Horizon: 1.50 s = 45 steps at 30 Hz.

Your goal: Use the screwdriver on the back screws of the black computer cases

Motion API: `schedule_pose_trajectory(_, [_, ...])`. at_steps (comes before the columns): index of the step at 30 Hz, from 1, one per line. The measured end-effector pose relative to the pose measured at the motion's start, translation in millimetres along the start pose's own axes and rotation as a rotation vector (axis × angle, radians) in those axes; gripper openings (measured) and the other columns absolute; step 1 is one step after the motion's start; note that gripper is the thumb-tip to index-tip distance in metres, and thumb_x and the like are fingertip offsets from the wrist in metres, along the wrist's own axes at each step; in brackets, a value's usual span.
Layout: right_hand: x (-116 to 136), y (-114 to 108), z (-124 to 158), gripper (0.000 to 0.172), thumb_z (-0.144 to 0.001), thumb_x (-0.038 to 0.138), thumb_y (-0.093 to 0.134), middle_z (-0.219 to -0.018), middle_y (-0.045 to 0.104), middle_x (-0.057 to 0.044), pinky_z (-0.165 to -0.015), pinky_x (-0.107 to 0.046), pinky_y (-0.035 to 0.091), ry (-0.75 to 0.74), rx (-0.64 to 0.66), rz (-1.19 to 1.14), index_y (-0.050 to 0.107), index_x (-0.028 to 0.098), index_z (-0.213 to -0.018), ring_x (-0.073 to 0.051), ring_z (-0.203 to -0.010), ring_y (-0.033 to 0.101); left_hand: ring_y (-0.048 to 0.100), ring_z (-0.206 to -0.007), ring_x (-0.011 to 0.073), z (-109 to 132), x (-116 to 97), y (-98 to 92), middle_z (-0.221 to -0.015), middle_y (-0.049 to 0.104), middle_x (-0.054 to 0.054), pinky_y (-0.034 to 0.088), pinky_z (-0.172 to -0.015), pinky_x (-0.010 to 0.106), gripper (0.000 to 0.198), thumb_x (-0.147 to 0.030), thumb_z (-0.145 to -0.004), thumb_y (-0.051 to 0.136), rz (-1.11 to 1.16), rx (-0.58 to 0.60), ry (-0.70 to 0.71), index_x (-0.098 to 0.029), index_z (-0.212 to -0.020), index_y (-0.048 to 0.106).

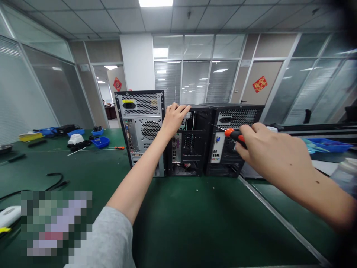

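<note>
1. Grey sleeve (108, 238) leads to the left hand (174, 117), fingers hooked over the top of the open black computer case (192, 149) on the green tabletop (195, 223).
2. Right hand (267, 149) fingers clamp an orange-handled screwdriver (232, 134), its tip at that case's rear.

Green matting covers the long workbench (181, 223), with a metal strip (279, 219) running across it on the right. Behind stand glass partitions (195, 78) with lowered blinds and a white pillar (136, 61). A red paper ornament (259, 84) hangs on a brown wall panel. The tiled ceiling (92, 15) holds bright panel lights (155, 3).
</note>
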State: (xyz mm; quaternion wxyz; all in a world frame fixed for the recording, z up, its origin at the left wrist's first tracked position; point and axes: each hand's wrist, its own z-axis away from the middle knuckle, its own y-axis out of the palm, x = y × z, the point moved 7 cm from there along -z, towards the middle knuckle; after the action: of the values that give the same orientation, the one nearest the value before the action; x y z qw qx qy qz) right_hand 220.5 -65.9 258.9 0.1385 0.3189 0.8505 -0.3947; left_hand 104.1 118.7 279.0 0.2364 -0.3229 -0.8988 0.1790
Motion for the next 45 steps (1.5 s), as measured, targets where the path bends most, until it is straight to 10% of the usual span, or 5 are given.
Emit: schedule_pose_trajectory(45, [-4.7,31.0,-4.5,0.034,-0.088,0.033,0.027,-0.065,0.059,-0.009,-0.053,-0.031,0.023,0.054,0.216,-0.228,0.053,0.016,-0.076,-0.022,-0.058,0.054,0.047,-0.105,0.0218,2.3,3.1,0.9,-0.125,0.059,0.006,0.036,-0.095,0.040,0.045,-0.006,-0.091,0.034,0.064,-0.032,-0.063,-0.023,-0.128,0.053])
